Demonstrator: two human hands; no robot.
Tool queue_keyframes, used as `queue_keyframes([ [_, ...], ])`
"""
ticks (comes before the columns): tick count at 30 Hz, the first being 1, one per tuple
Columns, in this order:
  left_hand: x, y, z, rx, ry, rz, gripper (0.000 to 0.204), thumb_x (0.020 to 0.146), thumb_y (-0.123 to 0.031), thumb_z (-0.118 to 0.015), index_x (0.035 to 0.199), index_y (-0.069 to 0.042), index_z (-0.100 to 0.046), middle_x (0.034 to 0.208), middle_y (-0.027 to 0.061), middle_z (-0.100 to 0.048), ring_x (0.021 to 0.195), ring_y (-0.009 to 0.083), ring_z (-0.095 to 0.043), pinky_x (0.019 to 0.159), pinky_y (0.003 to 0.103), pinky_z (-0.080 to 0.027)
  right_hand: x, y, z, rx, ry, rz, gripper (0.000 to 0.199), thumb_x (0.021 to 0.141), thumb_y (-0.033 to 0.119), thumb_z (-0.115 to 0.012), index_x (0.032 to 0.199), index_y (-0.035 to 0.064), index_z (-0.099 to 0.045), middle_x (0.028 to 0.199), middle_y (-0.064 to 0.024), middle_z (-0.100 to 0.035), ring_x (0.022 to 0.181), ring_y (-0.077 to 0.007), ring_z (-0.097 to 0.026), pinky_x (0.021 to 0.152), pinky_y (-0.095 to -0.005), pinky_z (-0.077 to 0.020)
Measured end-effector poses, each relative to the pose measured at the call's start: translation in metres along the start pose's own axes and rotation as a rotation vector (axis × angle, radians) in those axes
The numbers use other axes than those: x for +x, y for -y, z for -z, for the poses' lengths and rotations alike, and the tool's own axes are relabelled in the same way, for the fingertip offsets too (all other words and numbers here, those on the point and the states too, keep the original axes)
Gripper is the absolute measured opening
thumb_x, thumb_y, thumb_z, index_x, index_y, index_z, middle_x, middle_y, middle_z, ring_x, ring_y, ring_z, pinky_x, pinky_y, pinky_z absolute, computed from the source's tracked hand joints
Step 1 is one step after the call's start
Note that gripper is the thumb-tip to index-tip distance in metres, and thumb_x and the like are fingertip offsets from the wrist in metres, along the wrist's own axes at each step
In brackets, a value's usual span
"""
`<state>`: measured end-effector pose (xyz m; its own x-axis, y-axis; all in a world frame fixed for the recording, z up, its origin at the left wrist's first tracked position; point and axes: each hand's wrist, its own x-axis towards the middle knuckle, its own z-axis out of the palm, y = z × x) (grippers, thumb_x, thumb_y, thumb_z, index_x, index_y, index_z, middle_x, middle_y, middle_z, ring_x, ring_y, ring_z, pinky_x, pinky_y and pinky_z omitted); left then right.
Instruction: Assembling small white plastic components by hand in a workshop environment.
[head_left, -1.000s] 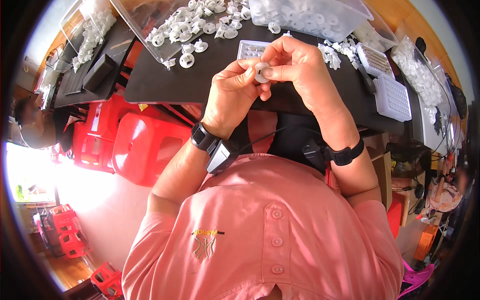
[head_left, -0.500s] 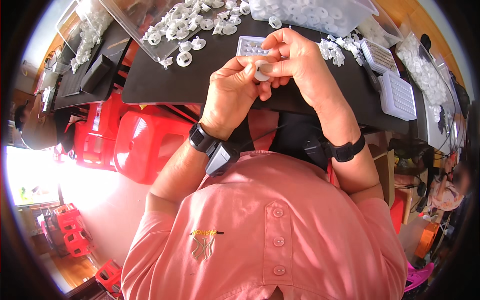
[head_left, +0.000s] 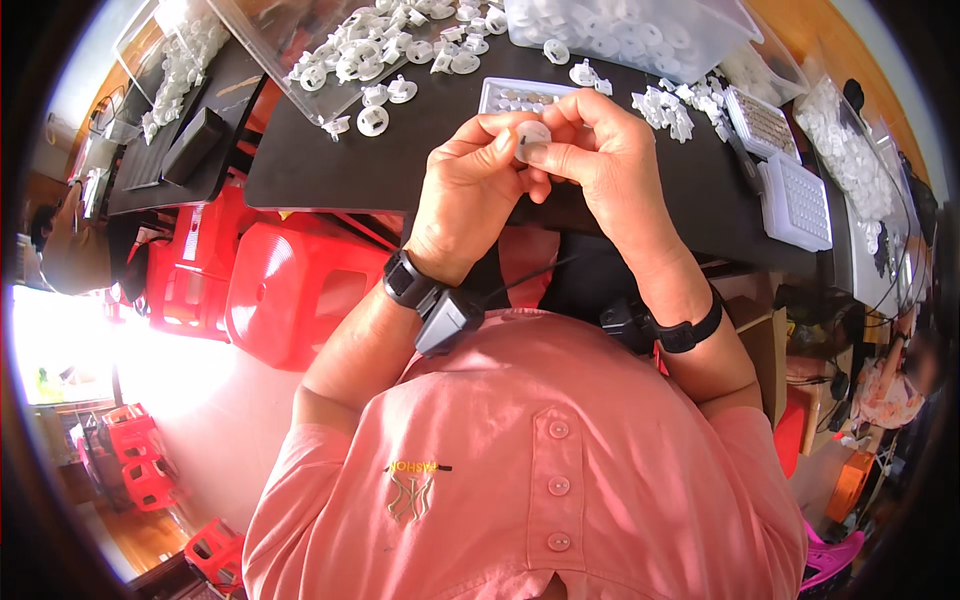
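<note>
Above the near edge of the black table, a white round plastic part point(head_left: 533, 136) with a small dark slot is pinched between both hands. My left hand point(head_left: 462, 195) is closed on its left side, thumb and index finger at the rim. My right hand point(head_left: 618, 165) grips the right side, thumb across the face of the part. Just beyond the fingers lies a white compartment tray point(head_left: 492, 97) with small round pieces in it, partly hidden by my right hand.
Loose white plastic parts point(head_left: 360, 50) are heaped on the black table point(head_left: 300, 160). A clear bin point(head_left: 640, 35) of round parts stands at the back. To the right are a filled tray point(head_left: 760, 120), another white tray point(head_left: 797, 205) and a bag of parts point(head_left: 850, 150). Red stools point(head_left: 285, 295) stand at left.
My right index finger has come down toward the round part, and both hands have shifted slightly right. The part stays pinched and its face is turned a little.
</note>
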<state>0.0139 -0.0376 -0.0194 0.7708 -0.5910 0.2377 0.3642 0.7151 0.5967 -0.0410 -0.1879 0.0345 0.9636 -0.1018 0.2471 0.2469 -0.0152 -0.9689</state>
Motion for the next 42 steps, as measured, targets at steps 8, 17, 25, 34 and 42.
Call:
queue_keyframes([
  [8,-0.007,-0.003,-0.008,-0.025,-0.079,0.035,0.031,0.1,-0.009,-0.06,0.128,0.004,-0.057,0.105,0.0161,-0.068,0.086,0.0246,-0.068,0.07,0.036,-0.056,0.016,0.023,0.016,-0.259,0.117,-0.136,0.016,0.085,0.009,-0.075,0.078,0.0043,-0.062,0.07,-0.0046,-0.067,0.055,-0.0089,-0.06,0.049,-0.0219,-0.043],
  [17,-0.03,-0.057,-0.017,0.445,-0.245,-0.122,0.031,0.092,-0.001,-0.066,0.122,0.006,-0.063,0.111,0.0174,-0.07,0.089,0.024,-0.069,0.071,0.03,-0.055,0.122,0.088,0.08,-0.555,-0.265,0.218,0.027,0.085,0.015,-0.07,0.109,0.0038,-0.069,0.077,0.0033,-0.062,0.061,-0.0051,-0.055,0.056,-0.0197,-0.0382],
  [25,-0.039,-0.103,0.047,1.706,-0.734,-0.549,0.048,0.073,-0.006,-0.079,0.12,-0.006,-0.066,0.119,0.0112,-0.059,0.112,0.03,-0.054,0.089,0.039,-0.049,0.012,0.031,0.004,-0.69,0.139,0.255,0.011,0.083,-0.004,-0.07,0.092,0.0003,-0.068,0.077,-0.0037,-0.061,0.071,-0.0104,-0.059,0.065,-0.0249,-0.0469],
  [34,-0.014,-0.083,0.051,1.999,-0.607,-0.514,0.043,0.076,-0.002,-0.076,0.118,-0.004,-0.068,0.111,0.0131,-0.063,0.105,0.0306,-0.058,0.085,0.037,-0.051,0.002,-0.025,-0.011,-0.573,0.138,0.452,0.014,0.08,-0.008,-0.071,0.089,0.0009,-0.066,0.079,-0.0082,-0.063,0.063,-0.0212,-0.065,0.055,-0.0318,-0.05],
  [42,0.004,-0.065,0.03,1.708,-0.457,-0.395,0.051,0.076,0.003,-0.074,0.126,-0.004,-0.065,0.112,0.0106,-0.062,0.101,0.0213,-0.061,0.082,0.032,-0.055,0.001,-0.033,-0.006,-0.532,0.094,0.468,0.015,0.078,-0.006,-0.073,0.088,0.0021,-0.065,0.078,-0.0084,-0.063,0.064,-0.0233,-0.064,0.055,-0.0335,-0.0498],
])
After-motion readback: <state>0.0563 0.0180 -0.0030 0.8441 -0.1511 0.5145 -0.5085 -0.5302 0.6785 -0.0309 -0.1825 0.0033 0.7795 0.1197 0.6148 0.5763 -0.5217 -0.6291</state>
